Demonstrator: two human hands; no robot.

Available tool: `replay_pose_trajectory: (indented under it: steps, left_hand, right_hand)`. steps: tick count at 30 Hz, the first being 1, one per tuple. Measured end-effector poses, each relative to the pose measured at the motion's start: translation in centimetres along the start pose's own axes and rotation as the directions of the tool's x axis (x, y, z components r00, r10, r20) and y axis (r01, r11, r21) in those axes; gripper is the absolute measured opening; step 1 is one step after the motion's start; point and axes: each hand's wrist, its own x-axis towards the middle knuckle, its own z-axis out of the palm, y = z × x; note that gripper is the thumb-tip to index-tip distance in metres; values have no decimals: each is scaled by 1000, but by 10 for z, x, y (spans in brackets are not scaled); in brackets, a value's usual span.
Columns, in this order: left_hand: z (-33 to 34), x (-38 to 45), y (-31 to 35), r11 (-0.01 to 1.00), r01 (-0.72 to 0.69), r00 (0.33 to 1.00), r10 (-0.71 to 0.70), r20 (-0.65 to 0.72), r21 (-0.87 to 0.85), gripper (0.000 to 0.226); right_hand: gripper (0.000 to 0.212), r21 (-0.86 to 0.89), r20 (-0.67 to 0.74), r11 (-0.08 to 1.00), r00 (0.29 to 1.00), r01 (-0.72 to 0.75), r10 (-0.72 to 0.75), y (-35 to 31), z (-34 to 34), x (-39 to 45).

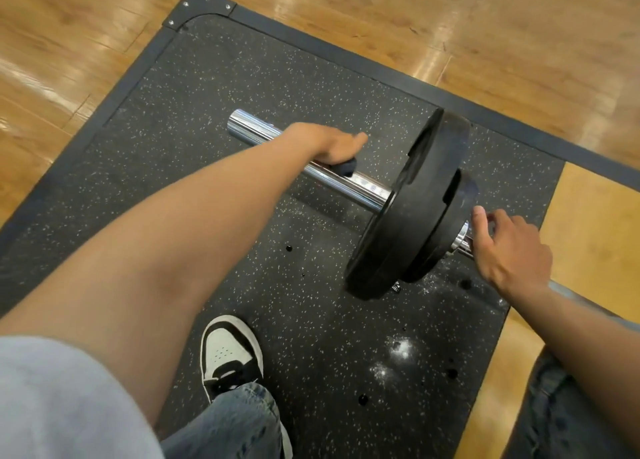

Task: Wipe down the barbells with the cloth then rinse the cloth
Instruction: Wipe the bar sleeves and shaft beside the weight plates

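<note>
Barbell [349, 183]: we see its chrome sleeve lying across the speckled mat [207, 119], black plates [412, 213] loaded.
Cloth [346, 167]: dark, mostly hidden under the left hand [332, 147], which clamps it onto the sleeve.
Right hand [509, 251]: curled around the shaft just beside the plates; the shaft beyond is cut off.
Shoe [230, 351]: near the plates.

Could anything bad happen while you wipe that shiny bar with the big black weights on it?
Maybe. The barbell rests on round plates, so it might roll toward the shoe. The left hand wipes the cloth close to the plates; fingers could get pinched. The right hand only steadies the bar lightly.
</note>
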Motion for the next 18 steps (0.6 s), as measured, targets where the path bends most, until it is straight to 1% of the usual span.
replay_pose_trajectory:
  steps: [1, 3, 4, 6, 7, 8, 9, 10, 11, 12, 13, 15, 16, 18]
  left_hand:
    - [7, -4, 10, 996, -83, 996, 81, -46, -31, 65]
    - [19, -13, 23, 972, -217, 972, 206, -116, -86, 50]
    - [22, -17, 21, 960, -271, 956, 259, -134, -75, 44]
    - [25, -23, 1, 937, -348, 929, 348, -130, 20, 38]
    - [19, -25, -11, 936, -349, 929, 351, -121, 41, 41]
    - [10, -28, -18, 945, -328, 940, 328, -90, 18, 48]
    - [1, -29, -21, 964, -265, 964, 265, 2, -16, 58]
    - [-9, -30, -16, 980, -199, 974, 195, 115, 22, 67]
    - [-14, -30, -6, 971, -179, 972, 149, 182, 161, 75]
    - [-14, -29, 8, 938, -198, 969, 144, 200, 286, 80]
    - [-10, -26, 24, 917, -230, 965, 171, 201, 327, 81]
    - [6, -14, 53, 909, -317, 937, 257, 237, 269, 82]
    - [11, -8, 60, 907, -332, 929, 267, 258, 257, 78]
    - [0, -8, 54, 910, -287, 938, 203, 281, 300, 63]
  right_hand:
    - [82, 1, -8, 1000, 1000, 6, -6, 0, 1, -1]
    - [84, 17, -18, 1000, 1000, 9, -8, 2, 1, -1]
    - [85, 15, -14, 1000, 1000, 4, -4, 3, 1, -1]
    - [85, 9, -5, 1000, 1000, 6, -6, 3, 0, 1]
    - [85, 14, -13, 1000, 1000, 13, -13, 2, 0, 1]
    - [85, 15, -17, 1000, 1000, 17, -17, 1, 0, 2]
    - [86, 5, -16, 1000, 1000, 20, -19, -1, 0, 3]
    - [86, -6, -10, 1000, 1000, 21, -21, -2, 0, 2]
    - [86, -6, -10, 1000, 1000, 24, -24, -2, 0, 2]
    - [87, 2, -13, 1000, 999, 29, -29, -1, 1, 1]
    - [87, 11, -13, 999, 999, 33, -33, 0, 0, 1]
    - [86, 13, -1, 999, 1000, 29, -29, 1, -1, 2]
    - [87, 20, 1, 999, 1000, 31, -31, 2, -1, 1]
    - [87, 41, 2, 999, 999, 32, -32, 1, -2, 0]
